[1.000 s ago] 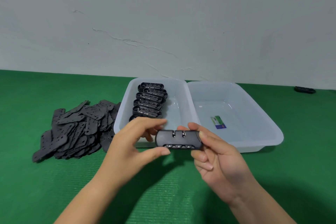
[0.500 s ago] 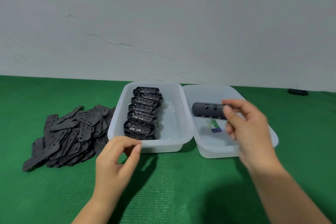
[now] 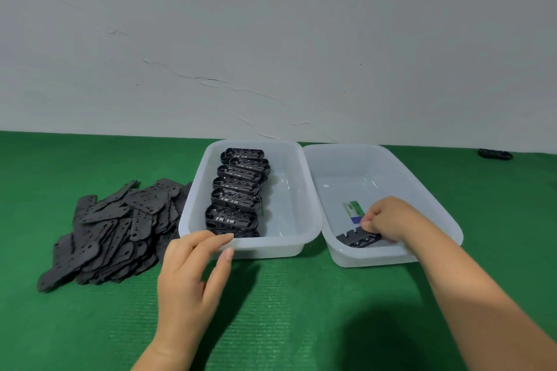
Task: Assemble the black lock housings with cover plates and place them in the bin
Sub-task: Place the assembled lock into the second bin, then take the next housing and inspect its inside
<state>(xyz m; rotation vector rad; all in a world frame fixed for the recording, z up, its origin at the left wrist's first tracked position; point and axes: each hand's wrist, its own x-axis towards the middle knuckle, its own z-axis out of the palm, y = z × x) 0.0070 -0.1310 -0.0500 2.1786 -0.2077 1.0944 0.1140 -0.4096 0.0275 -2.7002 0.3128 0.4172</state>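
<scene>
green mat [image 3: 301, 310], right hand [image 3: 391, 218] gripping lock housing [image 3: 358, 237]

Black assembled lock [image 3: 358, 238] in right bin [image 3: 434, 190]

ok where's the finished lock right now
The finished lock sits low in the right-hand bin, near its front wall just below the green label, with the right hand pinching its right end.

Left hand [image 3: 193, 268]: yours, bare, no glove or ring.
Right hand [image 3: 388, 220]: bare likewise.
Forearms: both unsleeved.
</scene>
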